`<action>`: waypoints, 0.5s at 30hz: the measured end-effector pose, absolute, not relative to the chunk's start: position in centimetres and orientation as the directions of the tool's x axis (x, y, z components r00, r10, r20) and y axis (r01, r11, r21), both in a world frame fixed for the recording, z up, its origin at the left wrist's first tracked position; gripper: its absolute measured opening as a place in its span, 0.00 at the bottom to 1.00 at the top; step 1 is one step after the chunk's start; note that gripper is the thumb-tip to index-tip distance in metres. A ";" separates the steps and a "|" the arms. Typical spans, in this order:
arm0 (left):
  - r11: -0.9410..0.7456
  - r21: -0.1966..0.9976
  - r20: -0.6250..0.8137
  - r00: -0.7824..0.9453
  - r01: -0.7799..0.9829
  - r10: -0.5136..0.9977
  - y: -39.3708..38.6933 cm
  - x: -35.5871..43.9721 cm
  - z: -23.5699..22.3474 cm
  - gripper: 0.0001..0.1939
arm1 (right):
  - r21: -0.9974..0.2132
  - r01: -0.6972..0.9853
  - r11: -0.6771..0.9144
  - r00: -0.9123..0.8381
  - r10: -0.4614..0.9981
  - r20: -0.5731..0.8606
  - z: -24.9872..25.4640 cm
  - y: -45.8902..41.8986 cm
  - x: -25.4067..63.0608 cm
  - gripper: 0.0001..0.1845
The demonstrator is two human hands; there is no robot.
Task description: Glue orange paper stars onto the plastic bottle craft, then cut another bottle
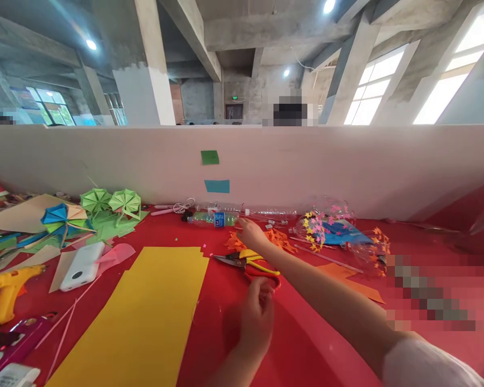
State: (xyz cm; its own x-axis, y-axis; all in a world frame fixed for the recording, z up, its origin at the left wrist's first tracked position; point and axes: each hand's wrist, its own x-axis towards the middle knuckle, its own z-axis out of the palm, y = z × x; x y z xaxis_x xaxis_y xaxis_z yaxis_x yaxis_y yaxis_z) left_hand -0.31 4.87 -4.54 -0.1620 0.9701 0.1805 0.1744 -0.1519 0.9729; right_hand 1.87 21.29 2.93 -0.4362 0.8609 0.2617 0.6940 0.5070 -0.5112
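My right hand reaches across to the back of the table, beside a clear plastic bottle with a blue label and over a pile of orange paper cutouts. Its fingers look bent together; whatever they hold, if anything, is too small to make out. Nearer to me, my left hand is loosely curled with a gap between thumb and fingers, and nothing shows in it. Just beyond it lie scissors with red handles and a yellow-handled cutting tool. Yellow paper sheets lie to the left.
At left are a yellow glue gun, a white power bank-like device and green folded paper flowers. Star-decorated clear plastic and orange paper lie right. A white partition closes off the back.
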 end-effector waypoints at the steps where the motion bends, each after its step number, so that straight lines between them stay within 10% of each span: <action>1: -0.127 0.982 0.149 -0.165 0.139 0.975 5.1 -0.3 -4.6 0.06 | -0.467 0.707 0.531 -0.450 0.847 0.282 3.1 22.5 0.6 0.17; 15: -0.075 0.994 0.081 -0.063 0.083 0.995 5.7 -0.3 -5.1 0.03 | -0.249 0.780 0.574 -0.439 0.786 0.436 2.5 24.0 -3.5 0.17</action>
State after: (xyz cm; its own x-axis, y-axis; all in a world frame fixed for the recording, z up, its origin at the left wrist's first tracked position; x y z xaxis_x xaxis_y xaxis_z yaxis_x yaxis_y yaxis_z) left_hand -0.29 5.73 -5.12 -0.0627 0.9948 0.0808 0.0833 -0.0754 0.9937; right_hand -3.48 23.96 2.52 -0.4392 0.7856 0.4358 0.7801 0.5741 -0.2487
